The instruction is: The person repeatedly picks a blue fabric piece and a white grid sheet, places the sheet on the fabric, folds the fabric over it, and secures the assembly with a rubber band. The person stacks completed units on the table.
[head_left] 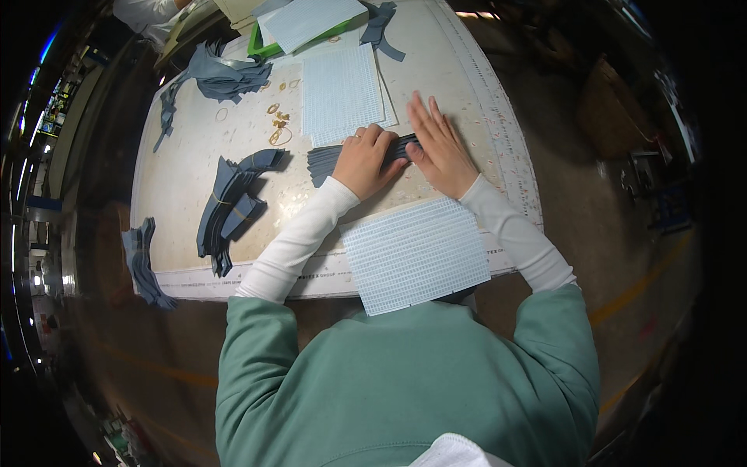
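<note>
You're curling your left hand (366,159) over a stack of thin grey-blue fabric strips (342,159) lying mid-worktop (187,183), gripping it from above, while your right hand (440,148) is lying open and flat, palm pressing against the stack's right end. Those strips are looking light, floppy and quick to slide apart, so you're squaring them edge-on, just below the pale gridded sheet (342,93).
</note>
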`<state>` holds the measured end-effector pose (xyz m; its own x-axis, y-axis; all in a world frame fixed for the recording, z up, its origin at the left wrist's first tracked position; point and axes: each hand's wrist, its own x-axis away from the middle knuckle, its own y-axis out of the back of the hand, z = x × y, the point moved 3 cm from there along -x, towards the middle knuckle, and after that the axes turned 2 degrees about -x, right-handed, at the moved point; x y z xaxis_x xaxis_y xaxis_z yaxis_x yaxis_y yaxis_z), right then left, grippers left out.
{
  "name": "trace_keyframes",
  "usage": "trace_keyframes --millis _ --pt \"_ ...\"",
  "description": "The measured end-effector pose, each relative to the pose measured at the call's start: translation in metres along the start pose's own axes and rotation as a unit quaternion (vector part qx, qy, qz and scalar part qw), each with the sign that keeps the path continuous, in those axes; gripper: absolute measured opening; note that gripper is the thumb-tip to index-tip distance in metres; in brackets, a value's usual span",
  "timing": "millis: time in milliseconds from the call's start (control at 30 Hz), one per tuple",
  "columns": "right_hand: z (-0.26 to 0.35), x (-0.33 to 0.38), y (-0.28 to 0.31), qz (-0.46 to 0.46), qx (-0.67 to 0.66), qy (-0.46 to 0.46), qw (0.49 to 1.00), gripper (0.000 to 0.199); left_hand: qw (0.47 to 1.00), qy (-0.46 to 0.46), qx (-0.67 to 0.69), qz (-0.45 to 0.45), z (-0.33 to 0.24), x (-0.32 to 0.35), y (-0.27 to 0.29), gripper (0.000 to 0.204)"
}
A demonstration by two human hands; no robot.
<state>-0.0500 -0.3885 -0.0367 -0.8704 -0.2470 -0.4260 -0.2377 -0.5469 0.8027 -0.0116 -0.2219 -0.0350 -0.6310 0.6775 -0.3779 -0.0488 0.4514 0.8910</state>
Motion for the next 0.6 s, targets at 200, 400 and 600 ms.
trace_keyframes --millis 200,400,600 --pt "0.005 0.008 0.000 0.056 0.109 0.059 0.991 0.055 0.999 -0.011 -0.030 -0.016 -0.003 0.006 -0.004 0.040" --pt "-0.004 0.000 0.005 0.057 -0.050 0.010 0.997 0.036 0.999 0.031 -0.042 -0.007 0.009 0.034 0.019 0.043" --pt "-0.029 -0.028 0.008 0.116 -0.245 -0.130 0.954 0.033 0.989 0.110 0.026 0.101 0.045 0.040 0.061 0.042"
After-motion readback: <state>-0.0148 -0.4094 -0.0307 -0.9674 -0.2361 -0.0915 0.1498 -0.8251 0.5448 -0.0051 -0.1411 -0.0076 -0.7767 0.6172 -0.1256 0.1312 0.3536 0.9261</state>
